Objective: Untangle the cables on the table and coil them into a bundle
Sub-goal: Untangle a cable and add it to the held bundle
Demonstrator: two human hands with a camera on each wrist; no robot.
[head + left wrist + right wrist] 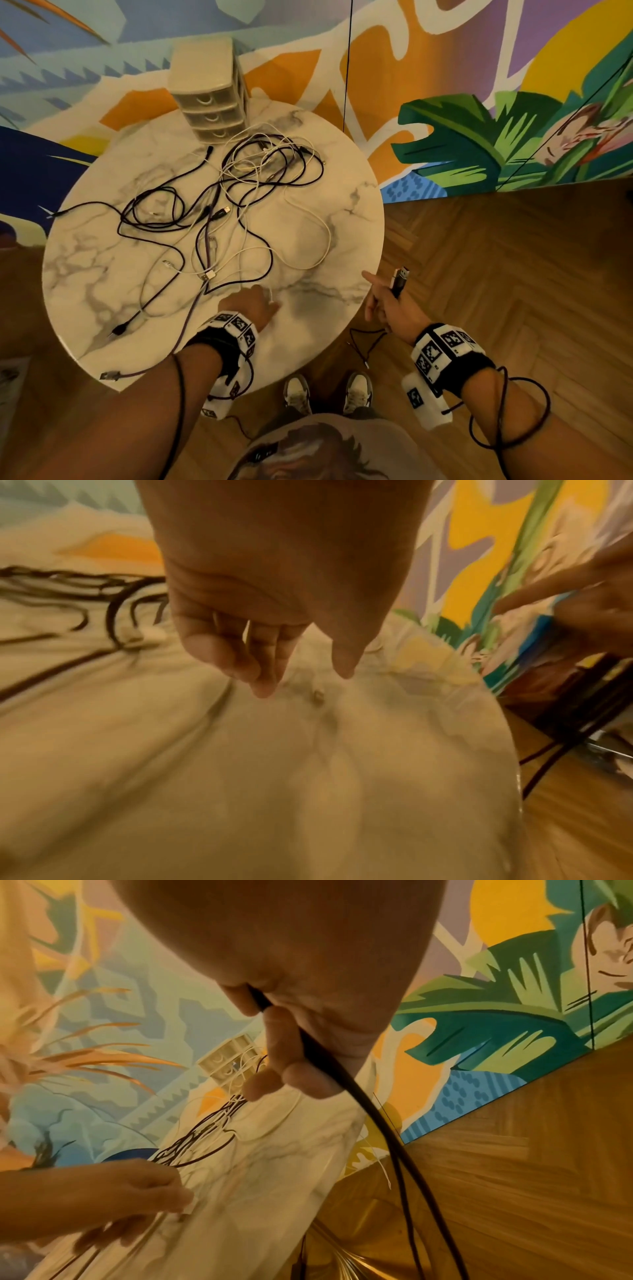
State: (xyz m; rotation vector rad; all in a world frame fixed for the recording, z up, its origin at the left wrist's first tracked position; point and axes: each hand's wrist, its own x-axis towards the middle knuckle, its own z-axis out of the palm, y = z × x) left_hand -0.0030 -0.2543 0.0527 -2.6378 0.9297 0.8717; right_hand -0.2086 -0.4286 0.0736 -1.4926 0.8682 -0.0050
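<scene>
A tangle of black and white cables (239, 192) lies spread over the round marble table (325, 212). My left hand (255, 303) reaches over the table's near part, fingers and thumb hanging apart (304, 680) just above a small white cable end (318, 696); nothing is between them. My right hand (383, 301) is off the table's right edge and grips a black cable (342, 1080) with its index finger sticking out. The cable's USB plug (400, 279) points up from the fist, and two strands hang down toward the floor (366, 342). The left wrist view is blurred.
A small beige drawer unit (209, 99) stands at the table's far edge beside the tangle. A purple cable end (109, 375) lies at the front-left rim. A painted wall is behind, a wooden floor (513, 274) to the right, and my shoes (298, 394) below.
</scene>
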